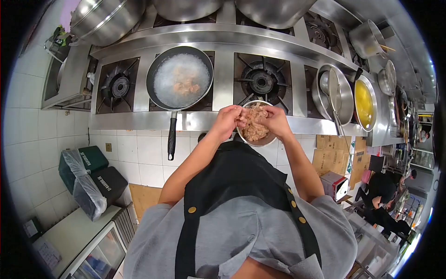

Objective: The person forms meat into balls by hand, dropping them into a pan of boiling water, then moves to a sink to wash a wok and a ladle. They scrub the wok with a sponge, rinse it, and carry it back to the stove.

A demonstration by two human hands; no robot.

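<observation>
A metal bowl at the stove's front edge holds raw, shredded-looking pinkish meat. My left hand is at the bowl's left rim, its fingers closed around a bit of the meat. From the right, my right hand reaches over the bowl with its fingers bent into the meat and pinching some of it; the fingertips are partly hidden. Left of the bowl, a black frying pan sits on a burner, with cloudy, foamy liquid and a clump of pale meat pieces in it.
The pan's handle sticks out past the stove edge. Bare burners flank the pan. At right are a steel basin with ladles and a pan of yellow oil. Large pots line the back. A co-worker bends far right.
</observation>
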